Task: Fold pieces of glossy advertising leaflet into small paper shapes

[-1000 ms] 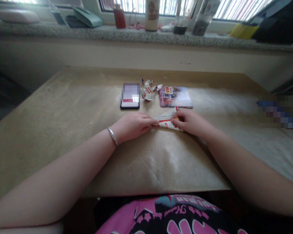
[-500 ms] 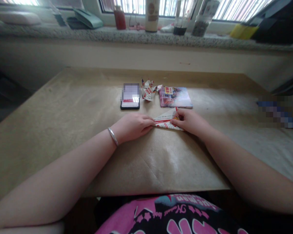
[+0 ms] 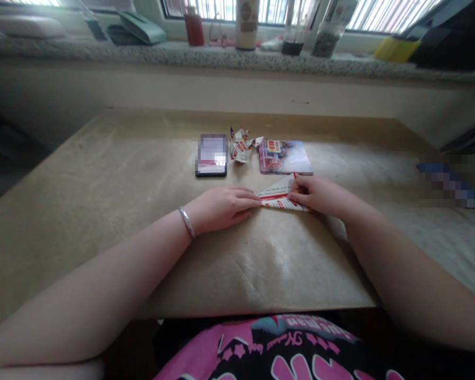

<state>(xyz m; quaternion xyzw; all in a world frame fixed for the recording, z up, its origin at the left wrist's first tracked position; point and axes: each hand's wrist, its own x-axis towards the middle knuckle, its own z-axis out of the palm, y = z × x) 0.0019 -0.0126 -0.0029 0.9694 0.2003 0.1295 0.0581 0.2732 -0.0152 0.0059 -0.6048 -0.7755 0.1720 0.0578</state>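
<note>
A folded piece of printed paper (image 3: 279,196), white with red marks, lies on the brown paper-covered table (image 3: 103,200). My left hand (image 3: 221,207), with a silver bracelet on the wrist, rests flat with its fingertips pressing the paper's left end. My right hand (image 3: 320,194) pinches the paper's right part with curled fingers, lifting a flap slightly. The paper's lower right is hidden under that hand.
Behind the hands lie a black phone (image 3: 211,156), a crumpled printed wrapper (image 3: 240,144) and a flat stack of printed sheets (image 3: 284,157). A stone windowsill (image 3: 221,58) along the back holds bottles and jars. A blurred blue object (image 3: 451,182) sits at the right.
Both hands and the folded paper have shifted slightly to the right. My right hand's fingers have slid along the paper's upper edge; the left hand's fingers have stretched out flatter.
</note>
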